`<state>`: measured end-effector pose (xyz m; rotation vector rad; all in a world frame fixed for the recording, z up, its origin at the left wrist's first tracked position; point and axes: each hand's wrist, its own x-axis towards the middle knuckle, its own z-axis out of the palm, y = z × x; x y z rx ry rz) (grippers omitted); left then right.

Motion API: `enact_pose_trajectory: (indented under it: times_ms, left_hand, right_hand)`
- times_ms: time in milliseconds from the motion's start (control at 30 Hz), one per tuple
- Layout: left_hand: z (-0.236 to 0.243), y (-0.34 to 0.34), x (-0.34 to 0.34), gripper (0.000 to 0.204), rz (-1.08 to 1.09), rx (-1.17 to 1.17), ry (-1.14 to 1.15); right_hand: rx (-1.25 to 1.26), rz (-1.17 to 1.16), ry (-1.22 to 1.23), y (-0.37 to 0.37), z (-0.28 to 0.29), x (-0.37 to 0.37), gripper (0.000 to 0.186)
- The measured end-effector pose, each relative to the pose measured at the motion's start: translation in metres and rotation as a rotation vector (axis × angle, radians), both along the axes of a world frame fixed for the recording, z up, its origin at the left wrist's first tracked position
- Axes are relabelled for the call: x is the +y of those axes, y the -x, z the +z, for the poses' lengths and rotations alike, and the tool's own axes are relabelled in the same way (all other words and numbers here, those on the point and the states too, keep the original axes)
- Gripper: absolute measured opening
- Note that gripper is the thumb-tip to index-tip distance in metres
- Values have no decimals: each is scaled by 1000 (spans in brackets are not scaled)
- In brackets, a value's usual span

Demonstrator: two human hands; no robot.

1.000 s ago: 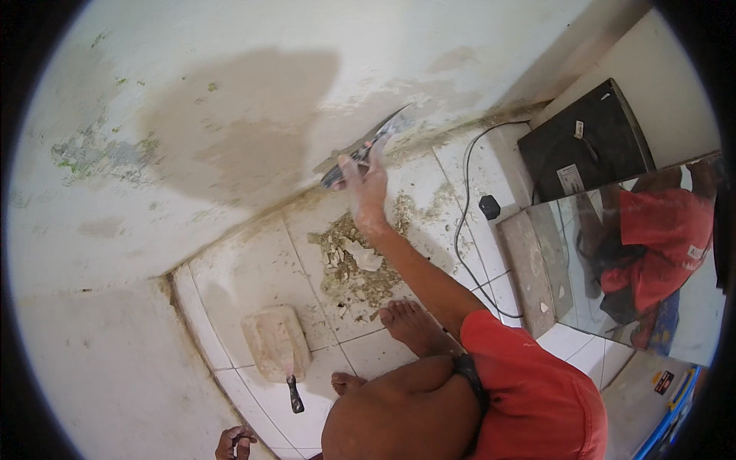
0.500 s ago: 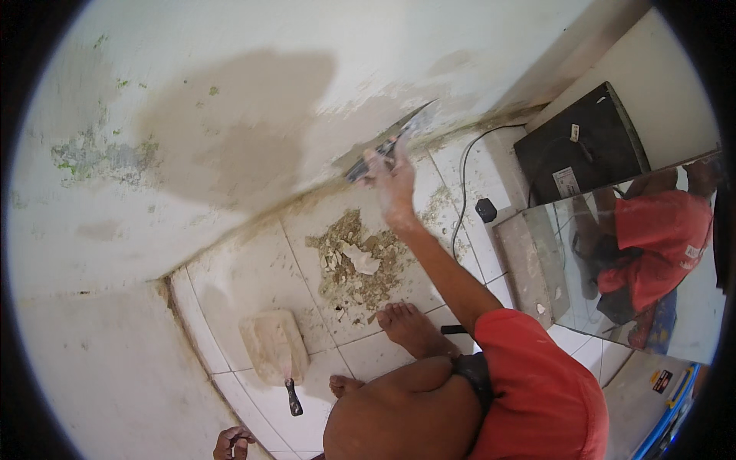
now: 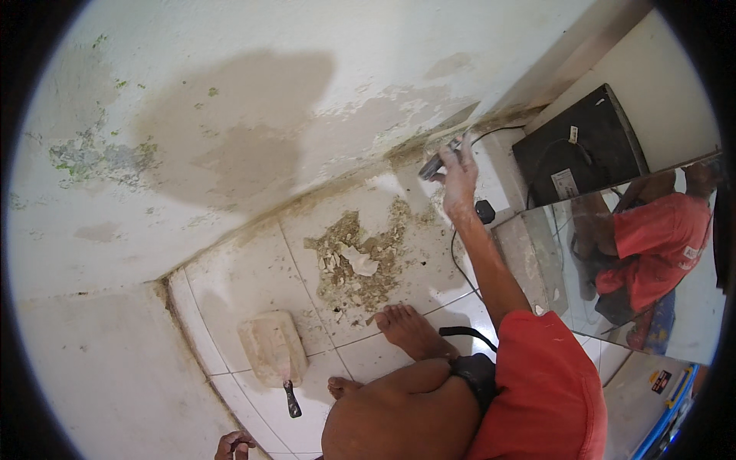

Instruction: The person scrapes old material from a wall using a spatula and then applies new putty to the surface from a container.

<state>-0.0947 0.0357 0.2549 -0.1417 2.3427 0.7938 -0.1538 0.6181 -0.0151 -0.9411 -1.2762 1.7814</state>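
Note:
Dusty with white powder, my right hand (image 3: 460, 180) grips a dark flat scraping tool (image 3: 433, 165) low against the peeling, stained wall (image 3: 383, 115), just above the floor's edge. At the lower left, my left hand (image 3: 234, 446) is partly in view with curled fingers; whatever it may hold is too hard to make out. Flakes and crumbs of plaster (image 3: 345, 261) lie on the white tiles in front of my bare foot (image 3: 408, 331). A pale, dirty rectangular container (image 3: 261, 341) sits to the left, with a black-handled tool (image 3: 292, 399) lying on it.
At the right stand a dark flat appliance (image 3: 571, 142) with a cable, a small black block (image 3: 484, 211), a grey slab (image 3: 514, 245) and a mirror (image 3: 682, 299) reflecting me. A box with blue edging (image 3: 644, 383) is at lower right. A side wall (image 3: 92, 353) borders the left.
My right hand has moved rightward along the foot of the wall with the tool, uncovering more tile behind it. My arm has shifted right too. My left hand has barely moved.

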Motion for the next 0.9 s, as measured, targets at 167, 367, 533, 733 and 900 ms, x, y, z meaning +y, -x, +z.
enact_pose_trajectory:
  times_ms: [167,367,533,733,900]
  left_hand:
    - [1,1,6,28,-17,11,-29]
    - [2,1,8,27,-6,-2,-26]
    - [5,2,10,27,-29,17,12]
    - [4,-1,7,26,-57,23,15]
    - [4,0,12,25,-25,29,-24]
  right_hand:
    - [-33,-48,-149,-7,-25,23,64]
    - [-269,104,-577,-10,-46,-21,69]
    - [-321,295,-384,-26,-44,-58,69]
    - [-98,60,-56,-27,-18,18,67]
    - [-34,93,49,-9,21,-14,64]
